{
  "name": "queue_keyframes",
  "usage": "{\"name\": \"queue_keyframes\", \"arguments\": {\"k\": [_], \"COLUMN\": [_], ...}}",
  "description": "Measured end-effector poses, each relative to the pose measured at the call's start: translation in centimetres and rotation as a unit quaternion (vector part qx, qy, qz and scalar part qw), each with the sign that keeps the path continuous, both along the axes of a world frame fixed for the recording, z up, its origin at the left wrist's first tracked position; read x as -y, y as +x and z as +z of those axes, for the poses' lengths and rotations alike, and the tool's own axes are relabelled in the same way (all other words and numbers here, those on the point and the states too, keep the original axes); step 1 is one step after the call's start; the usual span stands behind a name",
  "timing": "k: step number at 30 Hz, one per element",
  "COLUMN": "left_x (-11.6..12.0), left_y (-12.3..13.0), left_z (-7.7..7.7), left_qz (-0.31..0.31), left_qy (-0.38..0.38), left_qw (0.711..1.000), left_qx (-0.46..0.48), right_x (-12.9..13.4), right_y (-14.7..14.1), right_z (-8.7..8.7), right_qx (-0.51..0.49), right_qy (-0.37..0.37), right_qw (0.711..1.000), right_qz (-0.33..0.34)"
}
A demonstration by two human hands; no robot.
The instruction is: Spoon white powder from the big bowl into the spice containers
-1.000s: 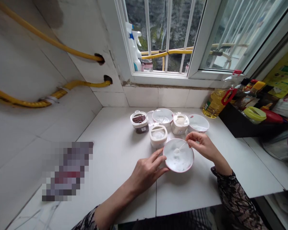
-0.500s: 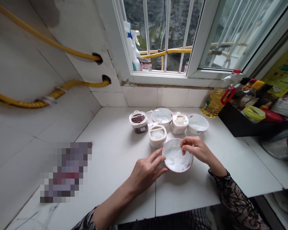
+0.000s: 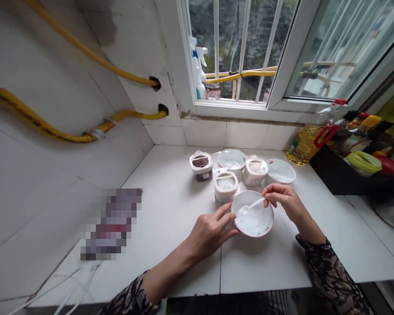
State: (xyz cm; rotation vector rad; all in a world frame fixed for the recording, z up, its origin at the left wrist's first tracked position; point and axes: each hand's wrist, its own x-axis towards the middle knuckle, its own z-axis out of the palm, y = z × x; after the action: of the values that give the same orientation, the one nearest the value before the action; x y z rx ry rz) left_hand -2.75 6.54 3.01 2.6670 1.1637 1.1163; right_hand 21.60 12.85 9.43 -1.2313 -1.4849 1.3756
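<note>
My left hand (image 3: 215, 228) grips the left rim of a white bowl (image 3: 253, 231) with a pink edge, thumb near the front and fingers along the side. White material lies inside the bowl. Between the fingertips of my right hand (image 3: 284, 202) is the handle of a small white spoon (image 3: 256, 203), whose head rests over the bowl's left inside. Just behind stands a lidded container of white contents (image 3: 226, 187). Further back are a container of dark red beans (image 3: 201, 167) and one with pale contents (image 3: 255, 171).
Two more white bowls, a left one (image 3: 232, 160) and a right one (image 3: 281, 171), stand at the back. An oil bottle (image 3: 302, 146) and a black box (image 3: 330, 173) of condiments line the right. A blurred-out object (image 3: 113, 225) lies left, near white cords (image 3: 85, 288).
The spoon now shows clearly, tilted across the bowl, as my right hand has drawn back to the bowl's right rim. My left hand keeps its hold. The camera view has shifted left.
</note>
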Motion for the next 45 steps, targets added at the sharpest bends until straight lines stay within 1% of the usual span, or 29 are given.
{"name": "queue_keyframes", "arguments": {"k": [7,19,22,24,27,29,31,32,33,35,36,37,38,39,40,41,43,45], "left_x": [0.0,0.0,0.0,0.0,0.0,0.0,0.0,0.0,0.0,0.0,0.0,0.0,0.0,0.0,0.0,0.0,0.0,0.0], "left_y": [0.1,0.1,0.1,0.0,0.0,0.0,0.0,0.0,0.0,0.0,0.0,0.0,0.0,0.0,-0.1,-0.1,-0.1,-0.1], "left_z": [0.3,0.2,0.1,0.0,-0.2,-0.3,-0.4,-0.4,-0.3,-0.3,-0.3,-0.3,-0.3,-0.3,-0.3,-0.3,-0.3,-0.2], "left_qz": [0.002,0.004,0.004,0.006,0.005,0.002,0.003,0.003,0.005,0.007,0.007,0.006,0.005,0.004,0.004,0.004,0.005,0.004], "left_qy": [0.002,-0.003,-0.002,-0.005,-0.010,-0.010,-0.011,-0.011,-0.012,-0.012,-0.012,-0.010,-0.009,-0.008,-0.008,-0.008,-0.012,-0.013], "left_qw": [1.000,1.000,1.000,1.000,1.000,1.000,1.000,1.000,1.000,1.000,1.000,1.000,1.000,1.000,1.000,1.000,1.000,1.000], "left_qx": [0.002,0.003,0.003,0.000,-0.002,0.000,-0.001,-0.002,-0.003,-0.002,-0.001,0.001,0.002,0.003,0.003,0.002,-0.002,-0.003], "right_x": [-0.4,-0.6,-0.8,-0.8,-0.5,-0.1,0.3,0.5,0.6,0.6,0.7,0.7,0.8,0.9,1.0,1.2,1.4,1.4], "right_y": [0.4,0.2,0.0,-0.3,-1.4,-2.4,-3.3,-3.6,-3.8,-4.0,-3.9,-3.9,-3.7,-3.6,-3.4,-3.1,-2.5,-1.7], "right_z": [0.0,-0.3,-0.3,-0.2,0.0,0.0,-0.3,-0.5,-0.7,-1.1,-1.2,-1.2,-1.2,-1.1,-0.9,-0.7,-0.2,0.1], "right_qx": [-0.006,-0.024,-0.044,-0.056,-0.057,-0.031,0.019,0.064,0.111,0.186,0.208,0.218,0.221,0.220,0.213,0.203,0.173,0.149], "right_qy": [0.006,-0.005,-0.004,0.009,0.074,0.142,0.229,0.285,0.347,0.449,0.485,0.508,0.520,0.520,0.509,0.488,0.428,0.367], "right_qw": [1.000,0.999,0.998,0.996,0.991,0.983,0.965,0.949,0.926,0.872,0.848,0.832,0.824,0.824,0.831,0.843,0.879,0.911], "right_qz": [-0.020,-0.030,-0.046,-0.064,-0.096,-0.109,-0.124,-0.118,-0.101,-0.058,-0.041,-0.034,-0.039,-0.054,-0.074,-0.095,-0.120,-0.115]}}
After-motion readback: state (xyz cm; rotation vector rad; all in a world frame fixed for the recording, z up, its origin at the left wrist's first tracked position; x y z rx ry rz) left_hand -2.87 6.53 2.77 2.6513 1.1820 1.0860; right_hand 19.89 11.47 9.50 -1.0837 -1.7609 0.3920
